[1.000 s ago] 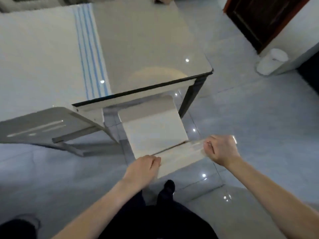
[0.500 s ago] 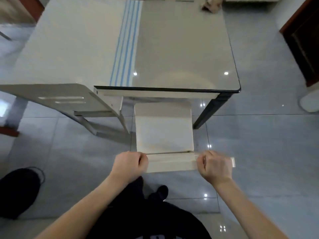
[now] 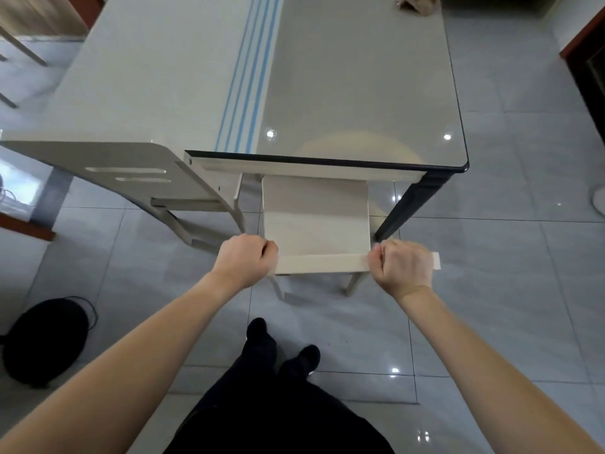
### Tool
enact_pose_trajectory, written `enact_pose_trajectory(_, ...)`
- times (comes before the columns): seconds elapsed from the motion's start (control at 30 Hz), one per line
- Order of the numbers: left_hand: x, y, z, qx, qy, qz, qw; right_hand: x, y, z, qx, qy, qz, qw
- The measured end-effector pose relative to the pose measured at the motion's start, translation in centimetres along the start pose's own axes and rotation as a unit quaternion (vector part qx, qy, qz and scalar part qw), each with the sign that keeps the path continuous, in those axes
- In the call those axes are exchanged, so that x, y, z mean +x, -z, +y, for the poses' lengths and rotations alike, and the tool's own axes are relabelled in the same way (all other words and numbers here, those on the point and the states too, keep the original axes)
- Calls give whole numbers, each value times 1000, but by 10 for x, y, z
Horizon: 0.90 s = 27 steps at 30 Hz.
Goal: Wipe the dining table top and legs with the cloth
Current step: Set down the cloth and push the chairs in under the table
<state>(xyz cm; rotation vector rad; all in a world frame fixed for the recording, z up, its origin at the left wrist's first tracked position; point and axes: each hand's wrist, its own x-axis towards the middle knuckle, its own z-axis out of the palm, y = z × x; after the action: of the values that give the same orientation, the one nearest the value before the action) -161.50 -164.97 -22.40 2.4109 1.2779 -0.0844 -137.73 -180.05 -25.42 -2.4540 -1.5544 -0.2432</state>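
Left hand: our left hand (image 3: 245,258) is curled round the left end of the top rail (image 3: 322,263) of a pale wooden chair (image 3: 316,231), knuckles up, fingers wrapped over the rail's far edge.
Right hand: our right hand (image 3: 402,265) grips the same rail near its right end in a closed fist; a short stub of rail shows past it.
Chair seat: the seat (image 3: 316,201) lies just ahead of the rail, between our two fists, with its far edge tucked under the near edge of the table.
Dining table: the glass-topped dining table (image 3: 360,77) stands beyond the chair, with blue stripes (image 3: 248,80) running along its length; a dark table leg (image 3: 409,204) slants down from the near right corner, just beside the seat.
Cloth: a crumpled tan cloth (image 3: 417,3) lies on the far end of the table top, toward the right, cut off by the upper edge of the view.
Cloth against grip: neither hand touches it. It is well apart from both, with the length of the table top between, and sits roughly in line with our right fist.
Second chair: another pale chair (image 3: 131,168) stands at the table's near left.
Floor: glossy grey tiles (image 3: 507,257), a round black object (image 3: 45,339) at left, and our dark feet (image 3: 262,335) between our forearms.
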Motion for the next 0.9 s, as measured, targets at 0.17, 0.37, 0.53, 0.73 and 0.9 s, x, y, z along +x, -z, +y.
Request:
enact_pose_trajectory(0.17, 4, 3, 0, 0, 20, -1, 1000, 5, -1, -1, 11, 5, -13, 1000)
enact_pose_trajectory(0.37, 29, 12, 5, -23, 21, -10, 999, 35, -11, 7, 6, 3, -41, 999)
enact_pose_trajectory(0.53, 70, 28, 10, -27, 22, -9, 999, 79, -20, 12, -1, -2, -1, 1000)
enact_pose_trajectory(0.73, 111, 35, 1, -10, 13, -1, 1000, 115, -35, 14, -16, -17, 5, 1000)
enact_pose_trajectory(0.9, 126, 39, -3, 0, 11, -1, 1000, 127, -39, 13, -3, -16, 18, 1000)
